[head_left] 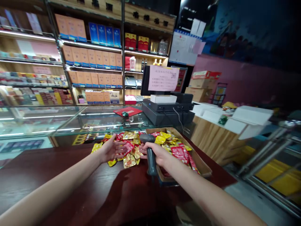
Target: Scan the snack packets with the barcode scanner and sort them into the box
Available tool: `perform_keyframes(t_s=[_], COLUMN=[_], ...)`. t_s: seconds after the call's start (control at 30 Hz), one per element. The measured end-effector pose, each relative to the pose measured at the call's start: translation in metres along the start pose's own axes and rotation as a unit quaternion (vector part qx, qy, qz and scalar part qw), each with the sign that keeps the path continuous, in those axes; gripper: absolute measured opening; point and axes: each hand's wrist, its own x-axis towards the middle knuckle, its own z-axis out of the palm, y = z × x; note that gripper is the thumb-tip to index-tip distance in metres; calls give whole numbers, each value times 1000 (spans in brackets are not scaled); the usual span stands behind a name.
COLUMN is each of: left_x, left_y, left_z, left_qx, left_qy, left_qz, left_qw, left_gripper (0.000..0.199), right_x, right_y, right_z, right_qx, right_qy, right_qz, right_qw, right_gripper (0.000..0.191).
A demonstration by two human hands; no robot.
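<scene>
My left hand (112, 150) reaches in at the left side of a pile of small snack packets (129, 160), fingers spread and palm turned inward, holding nothing. The packets are red, yellow and gold and lie loose on the dark counter. My right hand (158, 153) is around a dark grey barcode scanner (151, 161); the thumb crosses its neck and the fingers extend behind the handle, which partly hides them. The scanner is upright, its head at the top. Just right of it, a shallow cardboard box (204, 169) holds more red and yellow packets.
Behind the packets stands a glass display case (98, 114) with a red folder (127, 111) on it. A monitor (145, 80) with a pink notice sits on a cash drawer (162, 114). White boxes (252, 116) and a metal rail (265, 150) are at the right.
</scene>
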Motion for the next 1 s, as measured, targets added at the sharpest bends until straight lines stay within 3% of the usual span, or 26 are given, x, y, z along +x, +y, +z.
perform_keyframes(t_s=[0.17, 0.37, 0.53, 0.67, 0.83, 1.0], left_x=[-12, 8, 47, 70, 78, 70], left_y=[5, 12, 16, 16, 11, 1], left_z=[-48, -71, -72, -64, -51, -44], left_qx=[-17, -13, 13, 61, 113, 168], left_qy=[40, 50, 25, 46, 58, 65], left_qz=[17, 12, 6, -1, -29, 5], left_qw=[999, 999, 1000, 997, 991, 984], left_gripper=[71, 70, 67, 53, 42, 34], right_x=[36, 71, 89, 96, 100, 98], right_y=[17, 30, 37, 38, 37, 36], right_z=[31, 40, 36, 34, 33, 33], right_qx=[-14, -23, -17, -7, -5, 5], right_qy=[16, 45, 57, 64, 74, 79], right_qz=[40, 67, 70, 75, 87, 82], right_qw=[999, 996, 996, 995, 993, 993], right_gripper=[7, 11, 17, 14, 11, 9])
